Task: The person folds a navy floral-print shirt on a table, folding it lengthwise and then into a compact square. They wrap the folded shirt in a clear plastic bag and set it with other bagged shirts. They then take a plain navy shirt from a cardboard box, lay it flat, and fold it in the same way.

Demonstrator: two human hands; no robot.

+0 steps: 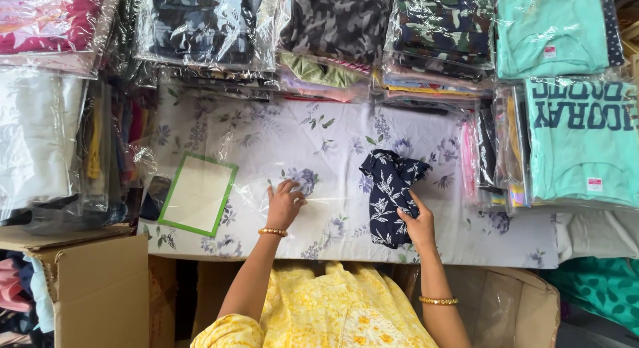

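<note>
Holding navy floral garment point(389, 195) – right hand point(419, 226) | left hand point(284, 203) seemingly pinching clear bag point(266, 168)

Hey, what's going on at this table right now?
A person in a yellow top works at a table covered with a floral sheet. The left hand presses on a clear plastic bag lying flat, and the right hand grips a folded navy leaf-print garment beside it. Stacks of bagged clothes ring the table, and an open cardboard box stands at the left.
</note>
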